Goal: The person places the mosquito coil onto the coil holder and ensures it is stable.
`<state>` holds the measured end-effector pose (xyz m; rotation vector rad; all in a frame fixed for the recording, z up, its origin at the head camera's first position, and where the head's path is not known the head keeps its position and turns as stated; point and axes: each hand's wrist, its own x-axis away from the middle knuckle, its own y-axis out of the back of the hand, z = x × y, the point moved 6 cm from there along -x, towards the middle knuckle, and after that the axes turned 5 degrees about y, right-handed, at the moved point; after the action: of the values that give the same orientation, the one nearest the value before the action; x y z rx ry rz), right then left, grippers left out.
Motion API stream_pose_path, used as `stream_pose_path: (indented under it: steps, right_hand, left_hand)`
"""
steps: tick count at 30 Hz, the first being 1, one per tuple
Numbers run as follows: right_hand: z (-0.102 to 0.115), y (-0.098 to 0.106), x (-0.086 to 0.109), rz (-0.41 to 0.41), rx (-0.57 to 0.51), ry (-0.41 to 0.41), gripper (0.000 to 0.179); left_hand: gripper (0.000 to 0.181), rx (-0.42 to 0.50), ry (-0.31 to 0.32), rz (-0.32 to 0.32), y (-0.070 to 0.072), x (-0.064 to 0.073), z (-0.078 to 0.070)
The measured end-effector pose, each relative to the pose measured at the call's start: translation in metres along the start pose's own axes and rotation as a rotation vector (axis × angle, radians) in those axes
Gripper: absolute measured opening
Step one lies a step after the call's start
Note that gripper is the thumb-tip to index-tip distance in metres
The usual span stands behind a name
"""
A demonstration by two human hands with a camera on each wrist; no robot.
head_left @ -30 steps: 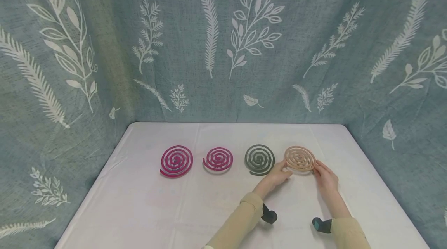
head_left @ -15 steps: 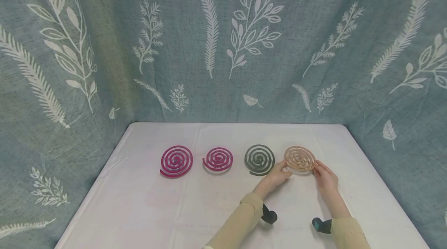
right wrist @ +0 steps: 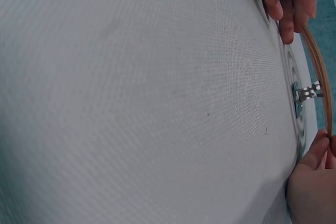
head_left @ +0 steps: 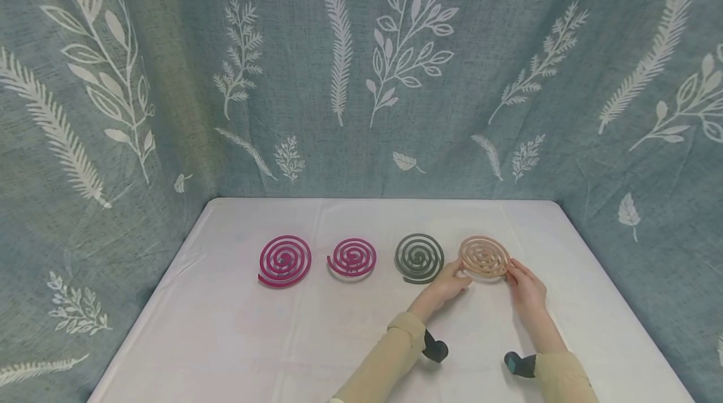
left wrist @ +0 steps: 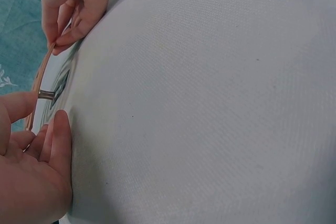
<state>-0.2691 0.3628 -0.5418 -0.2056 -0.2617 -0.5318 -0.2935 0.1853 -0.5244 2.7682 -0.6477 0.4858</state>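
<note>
A tan mosquito coil (head_left: 484,257) is at the right end of a row in the head view, raised a little above the white table. My left hand (head_left: 448,282) pinches its left edge. On the opposite edge, my right hand (head_left: 528,290) grips it between thumb and fingers. Both wrist views show the coil edge-on, with a small metal stand (right wrist: 307,93) beneath its middle; the stand's foot meets the table. Just left of my left hand is a dark green mosquito coil (head_left: 419,258), its lower right edge close to the fingers.
Two magenta mosquito coils, one at far left (head_left: 285,262) and one nearer the middle (head_left: 352,258), continue the row. The white-covered table (head_left: 226,340) ends at the back against a leaf-patterned blue-green curtain (head_left: 361,158), which also runs along both sides.
</note>
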Motion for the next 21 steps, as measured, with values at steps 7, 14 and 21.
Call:
stream_pose_path:
  steps: [7,14,21]
  right_hand:
    - [-0.0011,0.0003,-0.0015,0.001,-0.005,0.002,0.051]
    - [-0.0021,0.0015,-0.0026,-0.012,-0.003,-0.001,0.051]
    - [-0.0019,0.0014,-0.0024,-0.009,-0.004,0.001,0.051]
  left_hand:
    - [0.059,-0.005,-0.003,0.002,-0.0004,-0.0003,0.0005]
    - [0.059,-0.007,-0.005,0.002,-0.0001,0.0009,-0.0005]
    - [0.059,-0.01,-0.009,0.0,0.0,-0.0009,0.0008]
